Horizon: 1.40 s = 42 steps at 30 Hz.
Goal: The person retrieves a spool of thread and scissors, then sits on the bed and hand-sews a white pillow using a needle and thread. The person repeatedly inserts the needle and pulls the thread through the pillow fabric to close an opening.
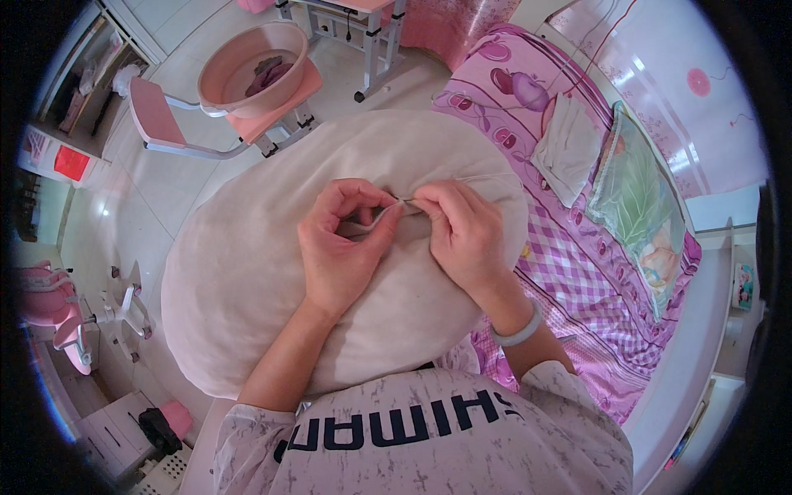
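Observation:
A large, plump cream fabric cushion (247, 266) lies before me, against my shirt. Near its upper middle, my left hand (349, 241) pinches an edge of the cushion's fabric between thumb and forefinger. Close beside it, my right hand (461, 232) has its thumb and fingertips together on the same gathered fabric, the two hands' fingertips nearly touching. A thin pale thread (482, 177) runs over the cushion to the right of my right hand. Whether a needle is between the right fingertips cannot be told. A pale bangle is on my right wrist.
To the right is a bed with a purple checked cover (575, 278), a crumpled white cloth (566, 148) and a green leaf-patterned pillow (637, 204). A pink basin (213, 74) holding dark cloth stands on a pink chair (154, 114) beyond the cushion. Cables cross the bed's far end.

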{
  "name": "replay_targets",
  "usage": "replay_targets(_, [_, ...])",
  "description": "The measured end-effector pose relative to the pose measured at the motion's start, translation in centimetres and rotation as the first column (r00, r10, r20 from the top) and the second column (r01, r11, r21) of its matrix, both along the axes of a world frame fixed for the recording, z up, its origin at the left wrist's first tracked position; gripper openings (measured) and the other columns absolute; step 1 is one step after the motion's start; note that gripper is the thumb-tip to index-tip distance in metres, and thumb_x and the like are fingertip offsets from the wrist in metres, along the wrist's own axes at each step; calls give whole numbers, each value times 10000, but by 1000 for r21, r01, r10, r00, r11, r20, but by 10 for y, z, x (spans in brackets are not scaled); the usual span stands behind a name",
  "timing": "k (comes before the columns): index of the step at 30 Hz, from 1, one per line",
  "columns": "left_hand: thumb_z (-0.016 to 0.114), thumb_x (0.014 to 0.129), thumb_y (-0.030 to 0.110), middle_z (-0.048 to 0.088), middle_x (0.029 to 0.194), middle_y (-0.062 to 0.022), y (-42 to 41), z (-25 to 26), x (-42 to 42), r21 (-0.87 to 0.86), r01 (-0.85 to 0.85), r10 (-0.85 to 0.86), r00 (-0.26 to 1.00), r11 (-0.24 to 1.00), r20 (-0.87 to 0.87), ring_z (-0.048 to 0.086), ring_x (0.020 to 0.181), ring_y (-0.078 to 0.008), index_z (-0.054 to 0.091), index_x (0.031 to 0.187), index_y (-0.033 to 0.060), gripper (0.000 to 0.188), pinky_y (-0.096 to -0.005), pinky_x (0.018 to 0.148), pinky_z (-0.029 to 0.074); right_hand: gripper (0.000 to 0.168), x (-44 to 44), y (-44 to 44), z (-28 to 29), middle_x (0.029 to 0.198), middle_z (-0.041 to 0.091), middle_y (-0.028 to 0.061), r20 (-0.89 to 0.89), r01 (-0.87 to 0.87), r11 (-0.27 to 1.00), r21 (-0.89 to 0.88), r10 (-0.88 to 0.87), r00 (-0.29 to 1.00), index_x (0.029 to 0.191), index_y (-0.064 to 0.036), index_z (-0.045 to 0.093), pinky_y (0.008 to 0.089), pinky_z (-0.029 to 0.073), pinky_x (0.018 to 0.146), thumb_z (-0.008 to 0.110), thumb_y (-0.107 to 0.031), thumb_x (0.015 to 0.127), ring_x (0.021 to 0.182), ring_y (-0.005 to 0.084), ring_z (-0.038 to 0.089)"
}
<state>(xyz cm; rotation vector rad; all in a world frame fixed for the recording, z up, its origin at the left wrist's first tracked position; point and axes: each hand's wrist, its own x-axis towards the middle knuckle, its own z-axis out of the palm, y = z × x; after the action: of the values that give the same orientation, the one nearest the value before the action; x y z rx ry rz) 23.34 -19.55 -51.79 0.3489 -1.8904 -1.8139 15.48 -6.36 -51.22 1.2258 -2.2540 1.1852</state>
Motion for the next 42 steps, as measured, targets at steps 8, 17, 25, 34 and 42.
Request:
replay_targets(8, [691,749,-37,625,786,6,-2,-5,0,-30,5,-6,1000,1000,-28,456,647,-22,579,883,10,181,-148,571,380,160,-1,-2,-7,749,591,85,45,-4,1000,-19,5,999,840,-46,542,367,493,583,613,37,723,701,271,611])
replay_targets(17, [701,737,-47,625,788,4,0,-7,0,-40,-14,13,999,999,-29,480,640,-27,577,872,15,193,-156,576,392,210,1,-3,-15,785,615,92,22,5,1000,10,-5,1000,855,-40,551,368,502,596,590,72,682,726,274,624])
replay_targets(25, [696,736,-38,620,769,3,3,-6,-2,-59,-76,74,996,995,-46,486,631,-36,570,858,30,189,-165,575,399,178,-1,-1,-13,759,626,116,242,14,993,-117,15,970,872,-24,553,351,500,601,552,95,739,697,281,637])
replay_targets(34, [702,711,-10,576,675,-14,1,-6,0,-307,-117,126,992,944,10,482,600,-105,617,811,48,143,-242,545,403,146,-3,2,-12,749,634,123,341,6,992,-124,37,939,864,-15,555,331,502,589,532,92,767,683,266,647])
replay_targets(42, [665,779,-41,628,821,2,-1,-5,-1,-131,8,-7,1000,991,10,470,623,-17,567,898,15,164,-156,537,370,107,-4,1,-13,746,629,120,330,-1,993,-118,40,943,864,-14,553,328,498,586,551,60,788,679,265,642])
